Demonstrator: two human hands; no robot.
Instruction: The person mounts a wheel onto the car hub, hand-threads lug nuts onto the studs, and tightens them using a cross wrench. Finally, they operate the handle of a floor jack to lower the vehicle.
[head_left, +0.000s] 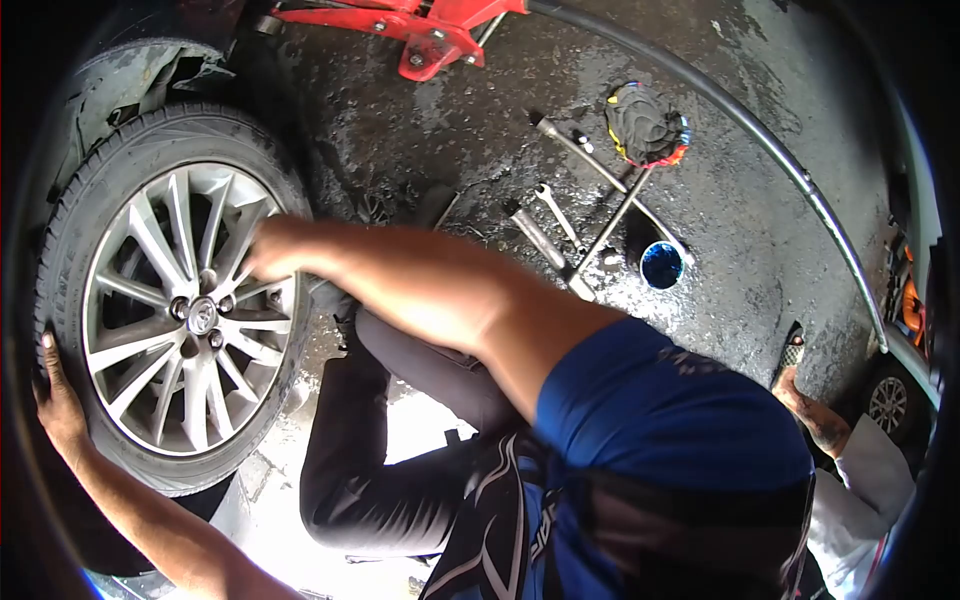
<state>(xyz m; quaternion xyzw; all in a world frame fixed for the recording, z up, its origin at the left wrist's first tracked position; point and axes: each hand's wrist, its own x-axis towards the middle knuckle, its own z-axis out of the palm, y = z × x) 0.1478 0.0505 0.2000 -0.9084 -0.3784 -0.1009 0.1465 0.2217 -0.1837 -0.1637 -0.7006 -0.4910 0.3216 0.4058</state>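
A car wheel with silver spokes and a black tire stands upright at the left. Dark nuts show around its centre cap. My left hand grips the tire's outer left edge, thumb along the rubber; some of its fingers are hidden. Over the right part of the rim is my right hand, smeared by motion. Its fingers look bent, but whether they hold anything cannot be made out.
On the wet floor lie a cross-shaped lug wrench, a combination wrench, a blue-lined cup and a dark, colourful-edged round bundle. A red floor jack is at the top. A hose-like bar curves rightward. Another person is at the right.
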